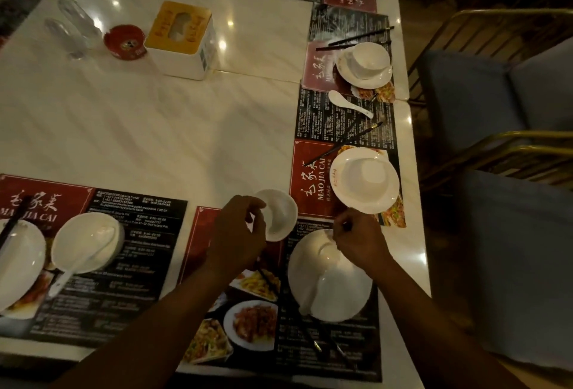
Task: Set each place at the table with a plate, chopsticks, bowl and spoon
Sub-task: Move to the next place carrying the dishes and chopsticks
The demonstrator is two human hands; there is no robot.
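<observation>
My left hand (238, 233) grips the near rim of a small white bowl (280, 213), held tilted at the far edge of the nearest placemat (248, 348). My right hand (356, 241) is curled over the far rim of a white plate (350, 298) on the same mat. It seems to pinch the handle of a white spoon (313, 298) lying across the plate. Dark chopsticks (313, 342) lie on the mat below the plate, and another dark stick (266, 280) shows beside my left wrist.
The left place has a plate (18, 267) with chopsticks and a bowl with a spoon (86, 247). Right-side places hold a plate with an upturned bowl (364, 184), chopsticks (344, 140) and a spoon (350, 105). A tissue box (179, 38), a red ashtray (124, 41) and chairs (496, 109) are nearby.
</observation>
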